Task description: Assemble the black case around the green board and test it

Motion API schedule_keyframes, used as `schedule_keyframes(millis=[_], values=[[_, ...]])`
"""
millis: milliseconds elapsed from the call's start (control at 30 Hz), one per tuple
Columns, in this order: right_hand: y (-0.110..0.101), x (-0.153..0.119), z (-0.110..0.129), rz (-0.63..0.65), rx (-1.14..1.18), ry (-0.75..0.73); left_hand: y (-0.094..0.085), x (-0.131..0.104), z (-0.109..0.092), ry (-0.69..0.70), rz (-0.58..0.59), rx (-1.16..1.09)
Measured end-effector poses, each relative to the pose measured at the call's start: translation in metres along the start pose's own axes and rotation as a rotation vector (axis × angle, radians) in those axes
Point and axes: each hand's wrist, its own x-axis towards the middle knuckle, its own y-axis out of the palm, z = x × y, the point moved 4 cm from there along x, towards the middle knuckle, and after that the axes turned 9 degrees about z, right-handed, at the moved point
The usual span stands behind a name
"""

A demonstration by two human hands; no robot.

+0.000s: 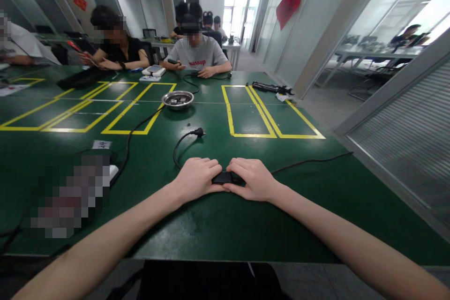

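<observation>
Glass partitions (270,40) line a grey floor (246,63) leading toward bright windows (228,13).

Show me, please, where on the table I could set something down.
Bare patches: between the left hand, right hand and near table edge; inside the yellow outline beyond the right hand. Crowded: leftward, around the pixelated object, cable and metal bowl.

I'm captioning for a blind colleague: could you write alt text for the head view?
A person's left hand and right hand hold a small black rectangular block at a glossy green table. Beyond are a black plug, a round silver metal bowl and a person in grey.
</observation>
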Motion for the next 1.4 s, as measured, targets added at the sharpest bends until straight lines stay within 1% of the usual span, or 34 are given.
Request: schedule_keyframes(millis=[133, 267, 400, 567, 667, 767, 833, 900, 1000, 1133, 1200, 1267, 1333, 1400], values=[[-0.001, 0.001, 0.003, 0.033, -0.098, 0.011, 0.001, 0.0, 0.0, -0.004, -0.019, -0.011], [-0.001, -0.001, 0.0, 0.003, -0.159, -0.033, 0.001, -0.001, 0.005, -0.041, -0.012, -0.05], [-0.003, -0.003, -0.007, -0.027, -0.121, -0.03, -0.001, -0.003, 0.012, -0.055, -0.033, -0.066], [-0.001, -0.002, -0.008, 0.042, -0.032, 0.012, -0.001, -0.005, 0.015, -0.033, -0.035, -0.065], [0.002, -0.002, -0.008, 0.066, -0.041, 0.068, -0.002, -0.004, 0.012, -0.054, -0.041, -0.078], [0.005, -0.002, -0.01, 0.081, -0.008, 0.132, -0.003, -0.002, 0.002, -0.025, -0.075, -0.084], [0.006, -0.002, -0.012, 0.092, 0.062, 0.175, -0.003, 0.0, -0.006, 0.002, -0.061, -0.063], [0.005, -0.002, -0.014, 0.097, 0.153, 0.218, -0.002, 0.002, -0.009, -0.012, -0.018, -0.018], [0.004, -0.001, -0.018, 0.111, 0.286, 0.273, -0.003, 0.004, -0.008, -0.034, 0.041, 0.057], [0.008, 0.0, -0.02, 0.176, 0.42, 0.298, -0.003, 0.005, -0.005, -0.068, 0.122, 0.041], [0.011, 0.001, -0.021, 0.215, 0.42, 0.314, -0.001, 0.006, -0.005, -0.072, 0.167, 0.01], [0.011, 0.0, -0.021, 0.225, 0.362, 0.329, 0.0, 0.005, -0.005, -0.074, 0.205, -0.018], [0.007, -0.001, -0.02, 0.176, 0.277, 0.315, 0.002, 0.005, -0.004, -0.086, 0.229, -0.05], [0.0, -0.002, -0.017, 0.091, 0.203, 0.229, 0.003, 0.004, -0.002, -0.103, 0.24, -0.093]])
